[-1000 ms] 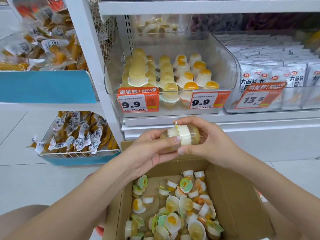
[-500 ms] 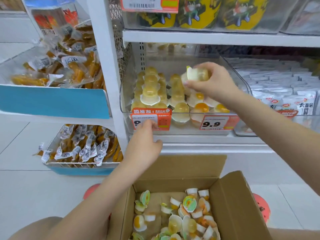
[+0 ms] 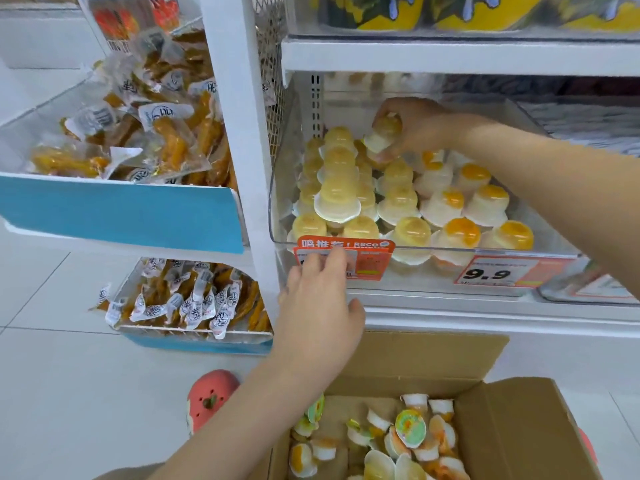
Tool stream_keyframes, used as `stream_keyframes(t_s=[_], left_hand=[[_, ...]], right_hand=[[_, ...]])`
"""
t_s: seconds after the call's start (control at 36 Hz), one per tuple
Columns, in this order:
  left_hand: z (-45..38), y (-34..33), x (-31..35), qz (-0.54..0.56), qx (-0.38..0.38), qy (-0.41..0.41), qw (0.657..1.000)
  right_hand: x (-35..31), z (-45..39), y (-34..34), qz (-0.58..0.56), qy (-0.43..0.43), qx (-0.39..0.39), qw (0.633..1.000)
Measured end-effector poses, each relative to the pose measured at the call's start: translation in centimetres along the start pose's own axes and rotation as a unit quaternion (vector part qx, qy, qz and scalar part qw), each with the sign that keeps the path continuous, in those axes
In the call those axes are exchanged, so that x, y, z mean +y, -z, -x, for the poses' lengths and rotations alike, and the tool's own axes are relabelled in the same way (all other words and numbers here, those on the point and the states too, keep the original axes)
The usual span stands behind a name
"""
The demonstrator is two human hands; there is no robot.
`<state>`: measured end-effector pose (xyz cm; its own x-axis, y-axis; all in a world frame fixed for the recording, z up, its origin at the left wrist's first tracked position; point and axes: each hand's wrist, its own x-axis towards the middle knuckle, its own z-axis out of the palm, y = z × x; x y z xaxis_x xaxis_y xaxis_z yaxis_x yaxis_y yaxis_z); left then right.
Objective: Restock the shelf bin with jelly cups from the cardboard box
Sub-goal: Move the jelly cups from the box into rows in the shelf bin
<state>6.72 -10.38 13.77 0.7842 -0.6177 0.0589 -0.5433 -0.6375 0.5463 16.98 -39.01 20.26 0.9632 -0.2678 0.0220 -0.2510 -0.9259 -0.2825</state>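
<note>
The right hand (image 3: 412,128) has its fingers curled round a jelly cup (image 3: 382,135), held tilted above the back rows of cups standing upside down in the clear shelf bin (image 3: 519,251), which is packed with pale yellow ones on the left and orange-topped ones on the right. The left hand (image 3: 318,306) has its fingers loosely spread and nearly straight, the fingertips (image 3: 337,252) touching the orange price tag (image 3: 367,259) on the bin's front wall and holding nothing. Below, the open cardboard box (image 3: 530,427) holds a loose heap of more jelly cups (image 3: 410,424) lying at all angles.
</note>
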Motion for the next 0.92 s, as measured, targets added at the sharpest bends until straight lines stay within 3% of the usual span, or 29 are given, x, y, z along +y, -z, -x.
stream_keyframes(t_s=[0.47, 0.58, 0.69, 0.78, 0.92], left_hand=[[0.7, -0.2, -0.6, -0.024, 0.003, -0.028, 0.999], [0.8, -0.2, -1.0, -0.015, 0.003, -0.043, 0.999], [1.4, -0.4, -1.2, 0.031, -0.007, -0.063, 0.997], [2.2, -1.7, -1.8, 0.066, -0.019, -0.052, 0.996], [5.7, -7.7, -5.6, 0.111, -0.088, 0.019, 0.990]], right_hand=[[-1.0, -0.1, -1.3, 0.051, 0.009, -0.040, 0.998], [-0.8, 3.3, -0.8, -0.030, -0.007, 0.038, 0.999], [-1.2, 10.7, -0.7, -0.155, 0.026, 0.145, 0.977], [-1.7, 17.2, -1.6, -0.240, 0.071, 0.160, 0.955], [-1.5, 26.5, -5.8, -0.316, 0.062, 0.127, 0.938]])
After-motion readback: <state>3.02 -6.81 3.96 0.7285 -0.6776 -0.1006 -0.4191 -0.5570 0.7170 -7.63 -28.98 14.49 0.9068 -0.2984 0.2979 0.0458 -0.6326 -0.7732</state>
